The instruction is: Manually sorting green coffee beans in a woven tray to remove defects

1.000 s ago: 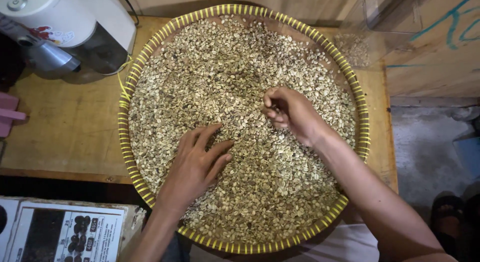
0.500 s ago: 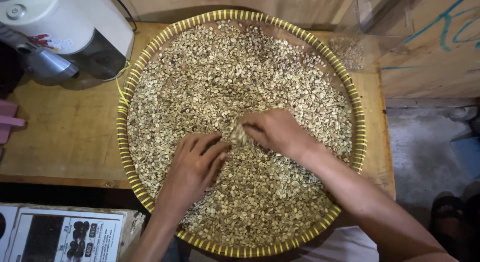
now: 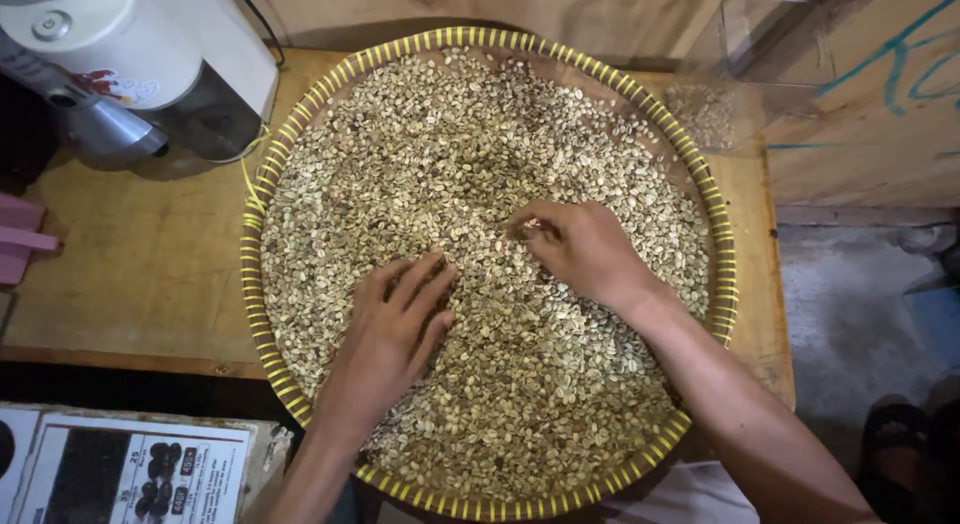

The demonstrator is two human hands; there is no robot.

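Beans (image 3: 480,164) in round tray (image 3: 245,244) (yellow-rimmed), left hand (image 3: 395,329) flat, right hand (image 3: 580,249) pinching.

My wooden tabletop (image 3: 140,254) carries a round woven tray (image 3: 250,274) with a yellow rim, full of pale beans (image 3: 450,164). A white machine (image 3: 130,64) stands at the far left corner, a clear plastic box (image 3: 750,74) at the far right.

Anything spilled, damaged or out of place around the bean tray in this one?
Nothing stands out. The pale green beans all lie inside the round woven tray with the yellow rim; none show on the wooden table. The left hand lies flat on them; the right hand pinches a few.
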